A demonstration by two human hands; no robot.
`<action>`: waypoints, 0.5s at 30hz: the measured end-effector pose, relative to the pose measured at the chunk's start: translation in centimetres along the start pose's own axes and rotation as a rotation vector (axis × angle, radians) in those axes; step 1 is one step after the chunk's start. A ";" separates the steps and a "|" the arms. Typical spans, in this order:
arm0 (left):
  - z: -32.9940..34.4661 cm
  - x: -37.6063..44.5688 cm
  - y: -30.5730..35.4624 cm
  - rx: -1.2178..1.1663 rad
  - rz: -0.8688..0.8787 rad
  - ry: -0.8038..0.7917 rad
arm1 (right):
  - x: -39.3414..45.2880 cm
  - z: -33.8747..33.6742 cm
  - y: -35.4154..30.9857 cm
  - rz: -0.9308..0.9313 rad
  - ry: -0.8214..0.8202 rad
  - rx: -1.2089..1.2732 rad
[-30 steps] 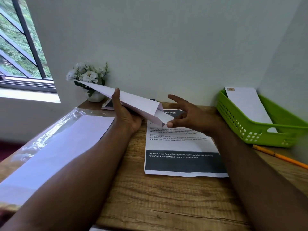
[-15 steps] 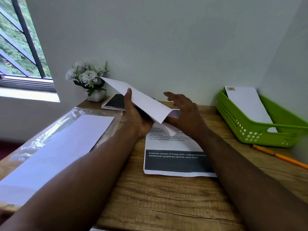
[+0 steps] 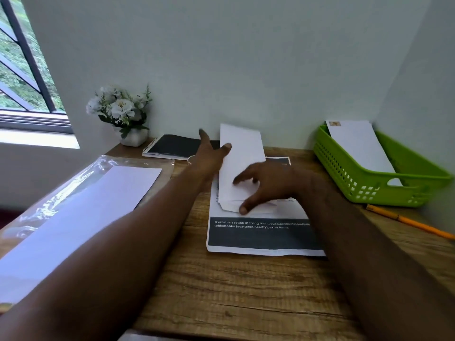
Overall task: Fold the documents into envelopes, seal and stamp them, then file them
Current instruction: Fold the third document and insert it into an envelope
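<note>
A long white envelope [image 3: 242,153] lies lengthwise over a printed document [image 3: 261,238] on the wooden desk [image 3: 246,286], its far end lifted off the desk. My left hand [image 3: 209,156] grips its left edge, thumb on top and fingers underneath. My right hand [image 3: 268,185] rests spread on the near end, where the open flap [image 3: 234,206] sticks out toward me. A green basket [image 3: 369,185] at the right holds one stamped envelope [image 3: 359,146].
A clear plastic sleeve with white paper [image 3: 81,212] covers the desk's left side. A black spiral notebook [image 3: 174,146] and a potted white flower [image 3: 123,114] stand at the back. An orange pencil [image 3: 408,221] lies before the basket. Walls close off the back and right.
The envelope has swung from pointing left in the air down onto the document, pointing away from me. My right hand moved from its tip onto its near end.
</note>
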State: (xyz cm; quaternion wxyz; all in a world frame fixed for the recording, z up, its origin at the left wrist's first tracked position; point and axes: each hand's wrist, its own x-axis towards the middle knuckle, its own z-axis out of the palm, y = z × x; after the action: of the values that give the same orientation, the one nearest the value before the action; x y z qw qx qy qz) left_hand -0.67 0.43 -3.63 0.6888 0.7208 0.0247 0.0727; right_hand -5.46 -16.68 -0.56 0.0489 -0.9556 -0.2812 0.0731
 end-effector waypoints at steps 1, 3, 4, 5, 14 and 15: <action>0.2 -0.1 -0.2 0.170 0.159 0.089 | 0.1 0.3 0.1 0.028 -0.100 0.032; 0.5 -0.8 -0.1 0.247 0.408 0.191 | 0.2 0.7 0.4 0.034 -0.154 0.055; 0.4 -1.1 0.1 0.216 0.471 0.186 | 0.3 0.8 0.6 0.029 -0.137 0.072; 0.2 -1.3 0.4 0.207 0.500 0.134 | 0.3 0.8 0.7 0.024 -0.114 0.091; -2.1 -2.3 1.1 0.680 0.277 -0.502 | 0.6 1.4 1.6 0.006 0.109 0.238; -2.3 -2.3 1.2 0.681 0.270 -0.516 | 0.7 1.6 1.8 0.010 0.123 0.248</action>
State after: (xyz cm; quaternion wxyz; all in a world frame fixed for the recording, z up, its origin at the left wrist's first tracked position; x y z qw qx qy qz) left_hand -3.35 2.30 -2.54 0.3801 0.8978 -0.2200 -0.0326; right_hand -4.19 -17.68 -2.49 0.1835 -0.9463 -0.2616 0.0486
